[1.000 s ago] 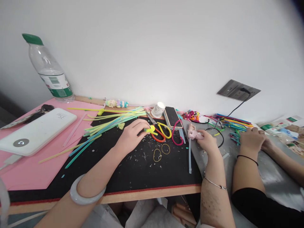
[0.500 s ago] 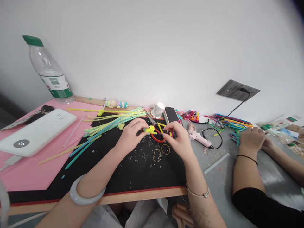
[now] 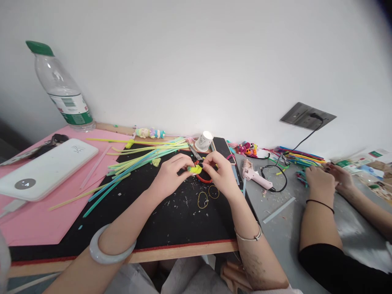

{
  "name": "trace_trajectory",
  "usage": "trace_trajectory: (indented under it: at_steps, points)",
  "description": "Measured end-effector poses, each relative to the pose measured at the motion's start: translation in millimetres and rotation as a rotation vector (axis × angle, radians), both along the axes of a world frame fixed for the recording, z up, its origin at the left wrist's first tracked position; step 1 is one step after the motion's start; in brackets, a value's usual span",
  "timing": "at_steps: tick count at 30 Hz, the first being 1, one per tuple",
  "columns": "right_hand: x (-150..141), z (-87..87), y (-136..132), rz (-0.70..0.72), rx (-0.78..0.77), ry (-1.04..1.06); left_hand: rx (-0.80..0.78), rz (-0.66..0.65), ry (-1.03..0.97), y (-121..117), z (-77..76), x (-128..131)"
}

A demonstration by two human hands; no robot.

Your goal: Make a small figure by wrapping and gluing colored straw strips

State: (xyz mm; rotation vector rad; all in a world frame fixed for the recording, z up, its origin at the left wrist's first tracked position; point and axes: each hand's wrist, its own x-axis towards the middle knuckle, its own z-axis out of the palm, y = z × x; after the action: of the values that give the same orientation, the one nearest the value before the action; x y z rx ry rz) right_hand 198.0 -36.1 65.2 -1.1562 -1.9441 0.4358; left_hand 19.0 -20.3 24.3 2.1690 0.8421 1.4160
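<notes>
Head view: left hand (image 3: 172, 173) is pinching a yellow piece (image 3: 195, 168) above the black mat (image 3: 186, 228), toward its far right corner; right hand (image 3: 221, 171), partly closed, is touching the piece's other end (firm grip: cannot tell). A pink glue gun (image 3: 256, 177) is lying just beyond the mat's right edge.

Yellow piece (image 3: 195, 169) partly covered by left hand (image 3: 171, 171) and right hand (image 3: 220, 170); shape not resolved. Scissors (image 3: 194, 153) and phone (image 3: 221, 145) partly hidden by right hand. Power bank (image 3: 58, 165) cut off by left edge. Scraps (image 3: 185, 200) too small to be identified.
</notes>
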Motion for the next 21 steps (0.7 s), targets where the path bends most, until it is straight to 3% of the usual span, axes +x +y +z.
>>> trace_trajectory:
  at_steps: [13, 18, 21]
  points:
    - [1.7, -15.5, 7.9, 0.004, -0.133, 0.200, 0.004, -0.041, 0.002, -5.0, 3.0, 3.5]
    - [-3.1, -17.5, 4.9, -0.102, 0.030, 0.118, 0.020, -0.011, 0.009, -5.6, 3.1, 4.4]
    - [-5.0, -19.0, 3.4, -0.083, 0.143, 0.025, 0.034, 0.023, 0.009, -4.3, 1.5, 4.0]
